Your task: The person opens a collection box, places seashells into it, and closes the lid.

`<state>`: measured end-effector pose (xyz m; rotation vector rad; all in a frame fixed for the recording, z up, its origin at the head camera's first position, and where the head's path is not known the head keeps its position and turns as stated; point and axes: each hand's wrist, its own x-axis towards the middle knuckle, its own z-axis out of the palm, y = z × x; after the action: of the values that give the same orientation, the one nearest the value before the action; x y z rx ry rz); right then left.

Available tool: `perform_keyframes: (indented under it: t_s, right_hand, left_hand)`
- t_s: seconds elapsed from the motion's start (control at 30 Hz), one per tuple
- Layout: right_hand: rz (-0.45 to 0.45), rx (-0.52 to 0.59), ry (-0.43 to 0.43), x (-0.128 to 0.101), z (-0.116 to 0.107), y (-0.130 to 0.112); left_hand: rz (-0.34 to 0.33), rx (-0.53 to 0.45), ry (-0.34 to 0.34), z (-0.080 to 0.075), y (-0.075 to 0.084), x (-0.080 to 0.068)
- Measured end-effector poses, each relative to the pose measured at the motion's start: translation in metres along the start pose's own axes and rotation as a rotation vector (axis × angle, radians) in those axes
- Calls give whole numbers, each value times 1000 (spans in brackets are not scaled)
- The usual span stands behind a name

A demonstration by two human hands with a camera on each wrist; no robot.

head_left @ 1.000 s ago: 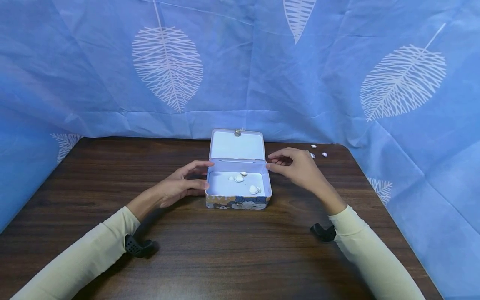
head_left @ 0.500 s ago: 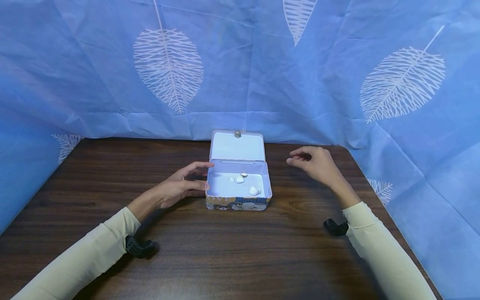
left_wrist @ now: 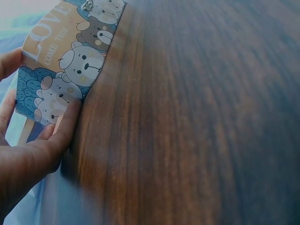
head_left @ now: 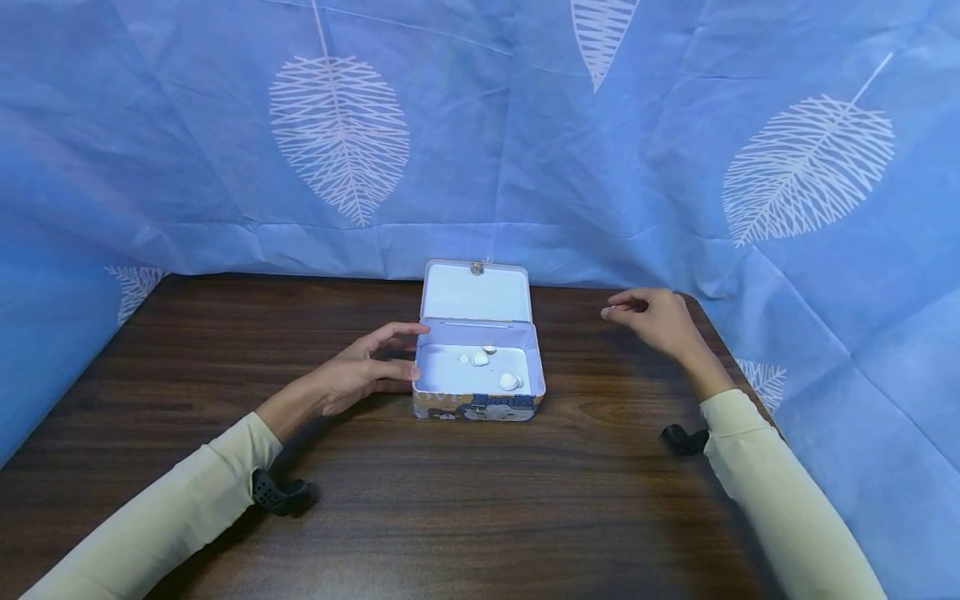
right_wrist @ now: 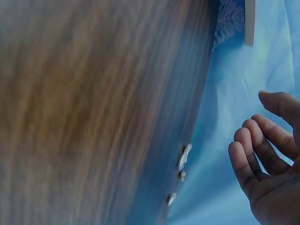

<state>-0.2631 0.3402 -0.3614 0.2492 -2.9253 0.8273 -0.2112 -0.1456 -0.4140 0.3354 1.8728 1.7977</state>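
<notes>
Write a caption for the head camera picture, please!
Left hand steadies an open tin box holding small shells while the right hand hovers near the table's far right corner.

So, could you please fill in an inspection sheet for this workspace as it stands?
Surface: dark wooden table, bare wood across the front.
Job's things: open tin box with bear print, lid upright; several small white shells lie inside. Three loose shells lie near the table's far right edge.
Clutter: nothing seen.
Grippers: left hand touches the tin's left side, fingers relaxed. Right hand is by the table's far right corner, fingers loosely curled, holding nothing in the right wrist view.
Cables: nothing seen; black wrist mounts under both sleeves.
Surroundings: blue cloth with white leaf print behind and beside the table.
</notes>
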Motion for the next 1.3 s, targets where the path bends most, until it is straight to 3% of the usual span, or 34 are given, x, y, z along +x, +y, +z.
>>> perform_keyframes:
  t_s: [0.63,1.3]
  right_hand:
    - [122,-46,-40,26,-1,51]
    - [240,-43,-85,42,7,72]
  left_hand:
    - [11,15,-9,-1,0,0]
    - [4,5,-3,0,1,-1]
